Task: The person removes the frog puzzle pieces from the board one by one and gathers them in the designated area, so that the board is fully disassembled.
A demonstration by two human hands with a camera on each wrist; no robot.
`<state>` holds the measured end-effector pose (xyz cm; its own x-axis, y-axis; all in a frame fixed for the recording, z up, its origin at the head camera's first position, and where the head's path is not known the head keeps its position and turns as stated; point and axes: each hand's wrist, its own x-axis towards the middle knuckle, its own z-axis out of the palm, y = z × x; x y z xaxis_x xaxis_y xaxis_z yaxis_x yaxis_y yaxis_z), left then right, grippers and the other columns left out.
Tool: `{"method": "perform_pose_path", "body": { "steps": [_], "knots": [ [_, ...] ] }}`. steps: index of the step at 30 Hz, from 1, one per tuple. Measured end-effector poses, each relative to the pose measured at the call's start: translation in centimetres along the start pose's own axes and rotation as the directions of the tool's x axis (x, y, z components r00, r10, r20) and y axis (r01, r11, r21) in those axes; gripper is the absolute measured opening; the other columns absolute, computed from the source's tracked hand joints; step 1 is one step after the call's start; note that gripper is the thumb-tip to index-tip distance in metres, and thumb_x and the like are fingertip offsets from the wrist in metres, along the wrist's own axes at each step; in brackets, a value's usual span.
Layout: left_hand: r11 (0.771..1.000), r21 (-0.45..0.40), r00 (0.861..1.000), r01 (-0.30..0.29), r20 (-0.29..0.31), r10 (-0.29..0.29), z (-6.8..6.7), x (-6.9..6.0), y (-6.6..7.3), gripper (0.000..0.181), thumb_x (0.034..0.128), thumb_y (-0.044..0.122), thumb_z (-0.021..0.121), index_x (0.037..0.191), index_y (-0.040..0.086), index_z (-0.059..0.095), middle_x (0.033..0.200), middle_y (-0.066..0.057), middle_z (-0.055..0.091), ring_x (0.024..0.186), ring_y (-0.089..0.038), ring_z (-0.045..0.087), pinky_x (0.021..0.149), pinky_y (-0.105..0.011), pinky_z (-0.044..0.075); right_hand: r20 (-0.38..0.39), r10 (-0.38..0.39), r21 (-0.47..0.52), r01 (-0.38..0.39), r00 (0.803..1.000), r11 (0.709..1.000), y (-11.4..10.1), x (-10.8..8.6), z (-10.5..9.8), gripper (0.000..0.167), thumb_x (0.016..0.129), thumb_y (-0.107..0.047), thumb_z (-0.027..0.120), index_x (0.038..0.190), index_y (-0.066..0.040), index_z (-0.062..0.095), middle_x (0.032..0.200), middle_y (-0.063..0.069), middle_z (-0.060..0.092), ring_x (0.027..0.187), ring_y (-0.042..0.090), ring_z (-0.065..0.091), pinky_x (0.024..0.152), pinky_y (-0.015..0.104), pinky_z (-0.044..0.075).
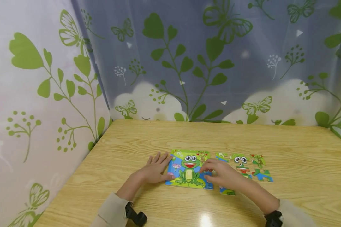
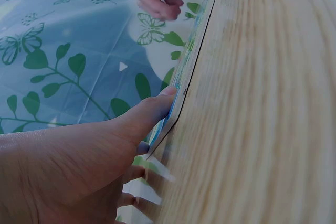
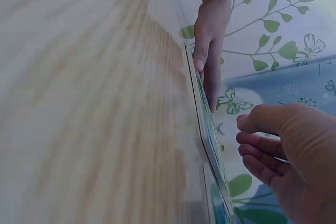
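Note:
A frog picture board (image 1: 188, 175) lies flat on the wooden table. My left hand (image 1: 154, 170) rests at its left side, fingers spread, with the thumb on the board's edge; the left wrist view shows that thumb (image 2: 149, 109) touching the board. Over the board's right part hovers my right hand (image 1: 220, 171), its fingers loosely bent. The right wrist view shows nothing between that hand's thumb and fingers (image 3: 260, 150). Just right of the board are loose jigsaw pieces, among them one with the frog's eyes (image 1: 240, 159) and a blue-green piece (image 1: 262, 175). My right hand and forearm partly hide some pieces.
The wooden table (image 1: 125, 138) reaches back to a blue patterned curtain (image 1: 176, 69). A pale leaf-print curtain (image 1: 45, 94) hangs along the left side. Black camera straps (image 1: 134, 215) sit on both wrists.

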<state>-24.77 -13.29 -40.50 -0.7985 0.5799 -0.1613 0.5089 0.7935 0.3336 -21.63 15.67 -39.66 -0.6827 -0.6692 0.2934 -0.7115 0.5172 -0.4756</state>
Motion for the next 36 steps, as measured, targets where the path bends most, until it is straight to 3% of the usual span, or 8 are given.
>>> {"method": "perform_pose_path", "body": {
  "steps": [3,9,15,28,36],
  "knots": [
    [1.000,0.000,1.000,-0.005,0.003,0.004,0.0,0.0,0.2,0.081,0.0900,0.055,0.047,0.149,0.011,0.013,0.152,-0.014,0.006,0.136,-0.036,-0.004,0.104,-0.055,-0.002,0.044,0.023,-0.035,-0.022,0.999,0.999,-0.3,0.8,0.5,0.021,0.085,-0.009,0.066,0.106,-0.009,0.065,0.105,0.003,0.059,0.091,0.022,0.056,0.073,0.034,0.049],
    [1.000,-0.005,1.000,-0.008,0.002,0.008,-0.2,0.0,0.4,0.080,0.0902,0.053,0.048,0.149,0.010,0.014,0.151,-0.014,0.006,0.135,-0.036,-0.004,0.104,-0.055,-0.002,0.121,0.074,-0.066,-0.067,0.990,0.996,-0.6,1.5,1.3,0.028,0.087,-0.015,0.065,0.113,-0.006,0.062,0.110,0.003,0.055,0.099,0.024,0.053,0.077,0.035,0.048],
    [1.000,0.000,1.000,0.000,0.004,0.000,-0.2,0.1,0.4,0.080,0.0902,0.053,0.048,0.149,0.011,0.014,0.151,-0.014,0.006,0.136,-0.036,-0.003,0.104,-0.055,-0.002,0.118,0.075,-0.084,-0.065,0.990,0.994,-0.7,1.8,1.7,0.027,0.085,-0.013,0.067,0.111,-0.006,0.064,0.108,0.004,0.054,0.098,0.023,0.052,0.077,0.034,0.048],
    [1.000,0.002,1.000,-0.001,0.008,0.001,0.0,0.0,0.2,0.080,0.0902,0.054,0.047,0.149,0.010,0.014,0.151,-0.014,0.007,0.136,-0.036,-0.003,0.104,-0.055,-0.001,0.099,0.107,0.011,-0.109,0.989,0.994,-0.4,1.9,2.3,0.027,0.085,-0.010,0.066,0.111,-0.010,0.063,0.101,-0.003,0.050,0.083,0.013,0.050,0.068,0.027,0.046],
    [1.000,-0.003,1.000,-0.005,0.000,0.005,-0.2,-0.2,0.2,0.080,0.0906,0.052,0.048,0.148,0.008,0.015,0.151,-0.015,0.007,0.136,-0.037,-0.002,0.104,-0.056,0.000,0.040,0.085,0.041,-0.087,0.996,0.995,-0.3,1.9,2.7,0.026,0.084,-0.004,0.062,0.109,-0.008,0.064,0.099,-0.002,0.050,0.075,0.007,0.048,0.062,0.023,0.045]
  ]
}}
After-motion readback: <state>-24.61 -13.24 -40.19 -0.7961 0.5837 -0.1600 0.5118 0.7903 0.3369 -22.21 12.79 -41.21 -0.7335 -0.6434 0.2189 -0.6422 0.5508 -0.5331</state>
